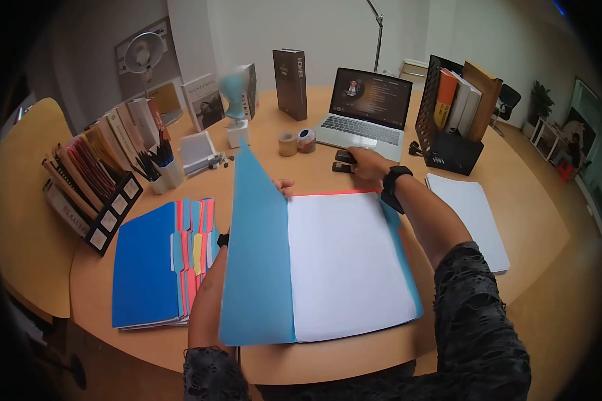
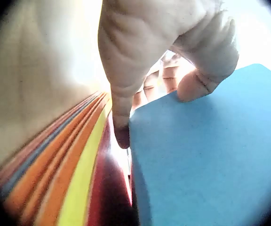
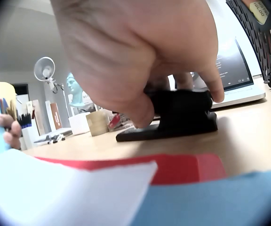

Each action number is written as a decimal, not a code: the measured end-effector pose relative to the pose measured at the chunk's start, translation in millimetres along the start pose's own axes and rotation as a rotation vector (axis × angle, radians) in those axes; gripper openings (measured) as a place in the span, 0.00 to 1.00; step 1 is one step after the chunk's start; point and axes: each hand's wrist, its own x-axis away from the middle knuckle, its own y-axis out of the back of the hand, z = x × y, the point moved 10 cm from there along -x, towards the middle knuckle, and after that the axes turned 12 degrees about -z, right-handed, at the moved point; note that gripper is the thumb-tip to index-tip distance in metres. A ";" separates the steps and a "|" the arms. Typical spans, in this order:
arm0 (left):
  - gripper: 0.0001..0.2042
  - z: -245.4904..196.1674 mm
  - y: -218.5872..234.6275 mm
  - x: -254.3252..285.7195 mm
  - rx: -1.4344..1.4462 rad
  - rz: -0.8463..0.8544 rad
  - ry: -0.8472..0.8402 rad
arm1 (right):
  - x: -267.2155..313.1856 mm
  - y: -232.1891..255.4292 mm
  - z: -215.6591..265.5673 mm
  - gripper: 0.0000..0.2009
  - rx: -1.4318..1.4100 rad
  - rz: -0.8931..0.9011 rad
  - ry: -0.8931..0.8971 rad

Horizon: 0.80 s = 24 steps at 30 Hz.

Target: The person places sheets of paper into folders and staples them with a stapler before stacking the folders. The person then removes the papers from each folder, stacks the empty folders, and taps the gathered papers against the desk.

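A light blue folder [image 1: 257, 267] lies open in front of me, its left cover raised upright and white paper [image 1: 351, 267] inside. My left hand [image 1: 284, 186] holds that cover by its edge, mostly hidden behind it in the head view. The left wrist view shows the thumb [image 2: 196, 87] against the blue card and the other fingers behind. Beyond the folder's top edge, my right hand [image 1: 371, 165] grips a black hole punch [image 3: 182, 113] from above, thumb on one side and fingers on the other. The punch's flat base is close over the desk. Red card [image 1: 341, 193] shows behind the paper.
Blue folders with coloured tabs [image 1: 147, 264] are stacked at left, a paper stack [image 1: 468, 220] at right. Behind stand a laptop [image 1: 368, 107], tape rolls [image 1: 287, 144], a bust [image 1: 234, 97], a pen holder [image 1: 170, 174] and a black book rack [image 1: 451, 157].
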 end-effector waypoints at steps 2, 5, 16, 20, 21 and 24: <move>0.04 4.7 8.5 -6.0 0.027 0.035 -0.016 | 4.9 -0.8 6.5 0.18 0.021 0.010 0.000; 0.10 6.7 4.3 -7.8 0.089 -0.006 0.130 | 12.6 19.5 31.9 0.17 -0.058 -0.103 0.130; 0.10 -31.6 -48.9 27.7 0.040 -0.005 0.047 | 38.7 21.6 90.7 0.17 -0.098 0.128 0.210; 0.12 -33.3 -47.9 29.3 -0.107 -0.078 -0.036 | 46.4 18.7 94.9 0.20 -0.091 0.200 0.186; 0.13 -36.3 -47.9 31.2 -0.133 -0.118 -0.068 | 46.2 19.3 95.2 0.20 -0.089 0.198 0.187; 0.13 -40.4 -53.4 41.7 -0.144 -0.155 -0.072 | 46.9 14.1 97.5 0.21 -0.095 0.257 0.213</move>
